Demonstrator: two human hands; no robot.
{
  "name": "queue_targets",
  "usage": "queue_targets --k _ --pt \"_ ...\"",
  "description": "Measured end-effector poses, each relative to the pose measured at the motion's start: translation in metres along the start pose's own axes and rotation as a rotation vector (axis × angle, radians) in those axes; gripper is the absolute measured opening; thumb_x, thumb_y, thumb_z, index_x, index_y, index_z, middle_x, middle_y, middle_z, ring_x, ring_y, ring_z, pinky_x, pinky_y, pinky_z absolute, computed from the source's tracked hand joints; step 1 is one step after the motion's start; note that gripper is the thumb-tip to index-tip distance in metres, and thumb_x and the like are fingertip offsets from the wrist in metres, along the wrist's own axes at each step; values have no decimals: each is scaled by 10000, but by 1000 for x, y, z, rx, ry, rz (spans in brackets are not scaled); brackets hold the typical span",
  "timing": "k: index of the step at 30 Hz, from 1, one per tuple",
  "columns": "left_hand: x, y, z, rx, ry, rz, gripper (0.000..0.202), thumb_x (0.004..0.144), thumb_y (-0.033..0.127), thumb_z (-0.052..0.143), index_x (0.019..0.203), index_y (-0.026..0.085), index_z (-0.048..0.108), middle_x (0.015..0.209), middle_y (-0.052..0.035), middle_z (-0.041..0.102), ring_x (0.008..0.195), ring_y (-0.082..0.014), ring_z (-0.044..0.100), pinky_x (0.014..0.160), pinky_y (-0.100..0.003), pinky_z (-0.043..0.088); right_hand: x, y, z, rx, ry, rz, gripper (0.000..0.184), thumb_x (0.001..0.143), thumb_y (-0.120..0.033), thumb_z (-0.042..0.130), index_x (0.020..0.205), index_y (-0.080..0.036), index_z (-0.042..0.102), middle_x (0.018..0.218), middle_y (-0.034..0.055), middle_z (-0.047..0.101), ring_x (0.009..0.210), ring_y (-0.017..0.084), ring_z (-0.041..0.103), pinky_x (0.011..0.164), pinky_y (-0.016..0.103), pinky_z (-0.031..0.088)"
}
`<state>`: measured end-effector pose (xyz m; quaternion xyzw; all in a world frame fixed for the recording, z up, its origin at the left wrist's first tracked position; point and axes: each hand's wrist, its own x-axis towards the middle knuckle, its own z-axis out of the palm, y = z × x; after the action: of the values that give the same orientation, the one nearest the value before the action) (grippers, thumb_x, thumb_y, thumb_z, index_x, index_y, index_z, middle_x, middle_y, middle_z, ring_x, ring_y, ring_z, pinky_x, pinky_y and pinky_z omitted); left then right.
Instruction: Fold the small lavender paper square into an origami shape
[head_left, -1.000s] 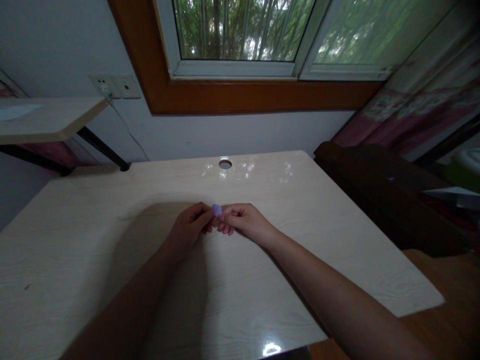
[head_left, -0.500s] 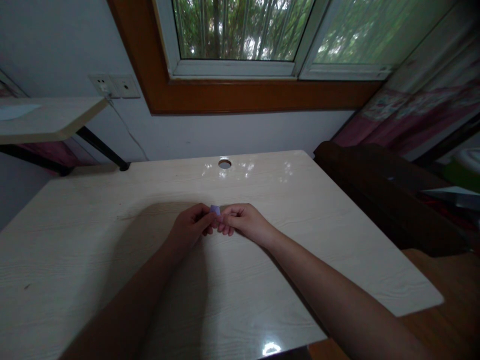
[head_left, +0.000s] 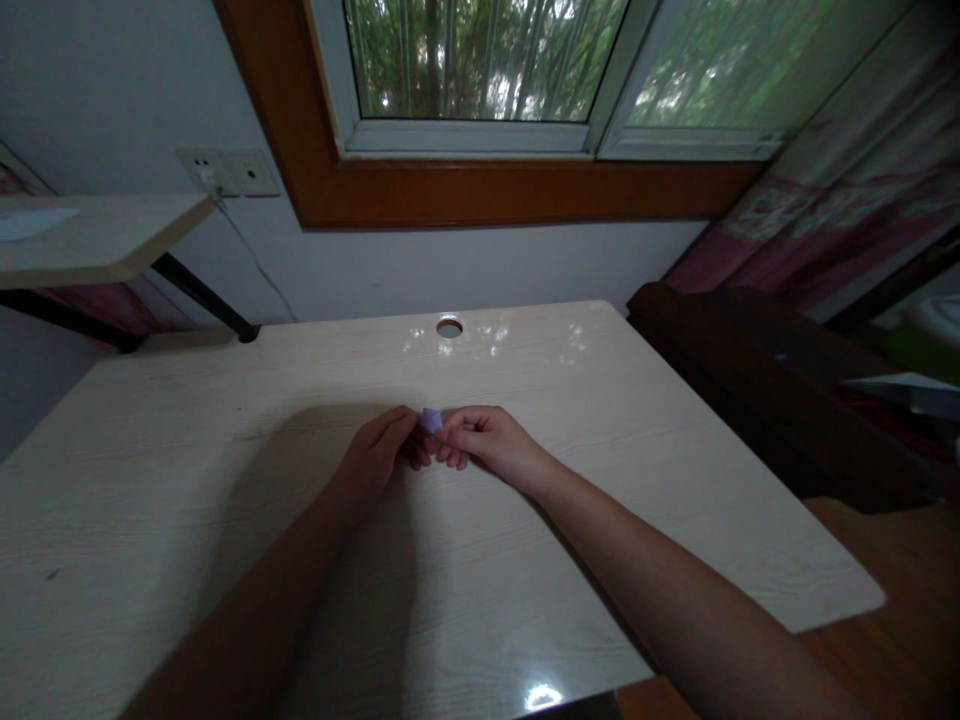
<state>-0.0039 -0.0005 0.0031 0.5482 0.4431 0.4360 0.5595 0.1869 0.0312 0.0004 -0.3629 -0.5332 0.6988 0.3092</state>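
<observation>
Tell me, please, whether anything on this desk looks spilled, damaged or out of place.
Nothing looks spilled. A small dark mark on the left of the desktop stands out against its pale surface; dirt or damage, I cannot tell. The purple piece in the right hand is too small to judge.

A pale, wood-grained table [head_left: 637, 420] with a glossy top spans the middle, a round hole [head_left: 450, 328] at twelve o'clock near its far edge, a small dark mark [head_left: 52, 575] at eight. At ten, black posts [head_left: 206, 297] stand on it beneath a shelf [head_left: 105, 240] bearing a whitish sheet [head_left: 34, 223]. Brown floor [head_left: 892, 640] shows at four.
</observation>
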Motion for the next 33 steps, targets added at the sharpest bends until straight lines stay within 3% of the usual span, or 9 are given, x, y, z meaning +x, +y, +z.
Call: queue_targets --k 6,17,22,33 --pt "0 -5 -1 158 32 -39 281 855 438 659 778 176 595 645 11 626 550 -113 535 535 -225 415 -3 0 1 -39 -43 -23 303 765 -434 753 734 -141 684 671 25 696 563 95 610 558 224 492" --pt "1 1 1 148 98 -30 316 888 444 609 733 168 626 654 -6 637 554 -115 538 546 -230 426 -2 3 3 -40 52 -88 341 777 -479 743 796 -143 692 706 35 697 586 99 607 590 239 504" --pt "1 1 0 89 132 -25 245 861 416 654 830 173 636 672 7 635 572 -115 552 545 -222 432 -3 4 3 -38 42 -81 323 783 -465 739 797 -147 683 718 35 700 589 101 607 600 248 502" --pt "2 -2 -2 179 155 -39 275 852 439 647 793 170 663 691 -16 664 574 -124 554 555 -231 427 -2 5 4 -64 122 -128 275 793 -427 725 818 -155 689 716 33 698 591 105 602 606 251 501"
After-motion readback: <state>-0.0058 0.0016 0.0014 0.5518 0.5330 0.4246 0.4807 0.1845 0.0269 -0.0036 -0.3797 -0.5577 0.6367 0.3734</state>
